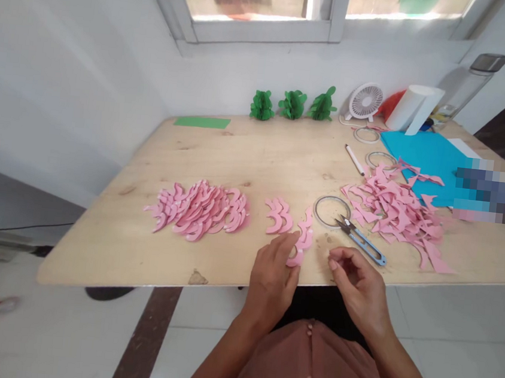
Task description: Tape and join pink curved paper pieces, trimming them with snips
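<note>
My left hand [273,275] rests at the table's front edge, its curled fingers and thumb around the near end of a wavy pink paper cutout [305,236], partly hidden by the fingers. To the right, my right hand [357,284] has thumb and index finger pinched together; anything between them is too small to make out. Just beyond the left hand lie a few more scalloped pink cutouts [279,216]. A large heap of similar cutouts [207,211] is farther left. Blue-handled thread snips [364,244] lie beyond my right hand, tips over a roll of thin tape [332,211].
Pink paper scraps [395,204] are piled at the right beside blue sheets [436,157] and a marker [355,159]. Along the wall stand green paper trees [292,105], a small white fan [365,101] and a white paper roll [407,109]. A green strip [202,122] lies back left.
</note>
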Action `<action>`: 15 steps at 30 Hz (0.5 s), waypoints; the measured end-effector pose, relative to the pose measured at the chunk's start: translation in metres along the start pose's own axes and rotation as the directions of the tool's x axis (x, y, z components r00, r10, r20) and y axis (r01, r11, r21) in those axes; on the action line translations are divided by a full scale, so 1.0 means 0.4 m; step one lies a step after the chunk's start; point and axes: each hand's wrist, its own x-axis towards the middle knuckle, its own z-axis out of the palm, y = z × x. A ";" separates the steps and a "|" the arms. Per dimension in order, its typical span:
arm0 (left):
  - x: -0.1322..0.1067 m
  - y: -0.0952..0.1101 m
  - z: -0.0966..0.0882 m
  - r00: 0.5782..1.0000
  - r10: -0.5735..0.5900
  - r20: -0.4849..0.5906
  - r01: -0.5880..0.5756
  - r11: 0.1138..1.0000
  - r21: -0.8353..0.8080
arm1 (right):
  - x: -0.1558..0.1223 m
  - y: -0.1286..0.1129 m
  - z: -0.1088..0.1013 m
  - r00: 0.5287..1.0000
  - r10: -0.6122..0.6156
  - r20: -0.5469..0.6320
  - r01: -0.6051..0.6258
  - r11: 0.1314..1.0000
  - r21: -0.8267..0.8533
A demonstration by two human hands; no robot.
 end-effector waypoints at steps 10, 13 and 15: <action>0.009 0.001 0.002 0.997 -0.071 -0.032 0.065 0.983 -0.172 | 0.001 -0.001 0.006 0.999 0.039 0.033 -0.039 0.999 0.018; 0.014 0.004 -0.001 0.983 -0.170 -0.071 0.144 0.949 -0.280 | 0.002 -0.007 0.008 0.997 0.042 0.057 -0.044 0.998 0.037; 0.016 0.005 0.000 0.974 -0.207 -0.088 0.171 0.937 -0.304 | 0.001 -0.014 0.010 0.996 0.051 0.067 -0.054 0.998 0.043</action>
